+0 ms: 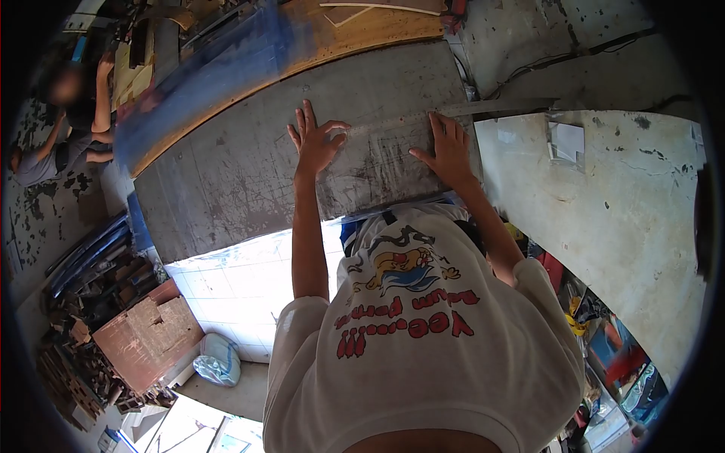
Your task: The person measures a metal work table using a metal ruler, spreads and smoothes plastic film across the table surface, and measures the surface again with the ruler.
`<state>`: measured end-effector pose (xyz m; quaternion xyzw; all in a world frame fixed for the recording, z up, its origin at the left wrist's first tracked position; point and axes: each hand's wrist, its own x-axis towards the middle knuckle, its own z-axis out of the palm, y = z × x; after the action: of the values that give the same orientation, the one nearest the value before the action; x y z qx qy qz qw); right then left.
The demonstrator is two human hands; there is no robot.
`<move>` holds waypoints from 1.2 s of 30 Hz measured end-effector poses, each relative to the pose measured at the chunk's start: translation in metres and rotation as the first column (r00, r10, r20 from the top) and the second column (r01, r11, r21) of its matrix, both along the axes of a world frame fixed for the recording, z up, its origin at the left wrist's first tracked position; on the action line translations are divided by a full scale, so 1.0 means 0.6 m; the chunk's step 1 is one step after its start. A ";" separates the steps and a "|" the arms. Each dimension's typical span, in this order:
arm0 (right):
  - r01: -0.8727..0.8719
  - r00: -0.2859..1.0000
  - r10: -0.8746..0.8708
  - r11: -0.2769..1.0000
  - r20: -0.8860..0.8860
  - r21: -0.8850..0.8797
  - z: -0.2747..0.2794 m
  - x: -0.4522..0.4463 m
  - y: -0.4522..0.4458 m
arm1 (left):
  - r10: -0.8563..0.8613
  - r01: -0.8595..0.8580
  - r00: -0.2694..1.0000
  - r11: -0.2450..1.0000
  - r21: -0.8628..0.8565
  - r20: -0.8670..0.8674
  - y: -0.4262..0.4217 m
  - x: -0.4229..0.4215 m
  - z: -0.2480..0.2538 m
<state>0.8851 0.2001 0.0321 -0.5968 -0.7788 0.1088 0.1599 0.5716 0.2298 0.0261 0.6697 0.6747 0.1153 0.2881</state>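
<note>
A long, thin, flat strip [393, 121], like a ruler, lies across the scratched dark grey board [226, 151]. At the strip's left end is my left hand [317, 147], its fingers spread, with thumb and forefinger pointing toward that end. My right hand [451, 151] rests palm down on the board's right part, fingers apart and fingertips at the strip. The strip's right end reaches past the board's edge. Whether either hand presses on the strip cannot be made out.
Beyond the board is a wooden surface [362, 32] with blue staining. Another person [79, 113] is at the upper left. Scrap wood [72, 332] and a reddish panel [147, 332] lie lower left. A pale, worn sheet [604, 189] stands at the right, with clutter below.
</note>
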 end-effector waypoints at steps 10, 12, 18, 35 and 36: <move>0.070 0.997 -0.069 0.998 0.044 -0.011 -0.003 -0.003 -0.006 | 0.012 -0.012 1.000 1.000 0.017 -0.003 -0.001 0.000 -0.003; 0.077 0.993 -0.075 0.997 0.086 -0.025 0.005 0.000 -0.006 | 0.010 -0.010 1.000 1.000 0.018 -0.009 -0.001 0.000 -0.005; 0.069 0.997 -0.070 0.996 0.027 0.048 0.000 0.008 -0.006 | 0.013 -0.013 1.000 1.000 0.028 0.002 0.000 0.000 -0.006; 0.134 0.990 -0.135 0.990 0.038 0.036 -0.006 0.014 -0.004 | 0.009 -0.008 1.000 0.999 0.040 -0.013 -0.001 0.002 -0.005; 0.138 0.989 -0.140 0.990 0.048 0.033 -0.003 0.015 -0.004 | 0.007 -0.007 1.000 0.999 0.045 -0.014 -0.001 0.001 -0.005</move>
<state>0.8938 0.1978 0.0301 -0.6497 -0.7406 0.0707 0.1564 0.5721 0.2293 0.0230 0.6744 0.6763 0.1266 0.2680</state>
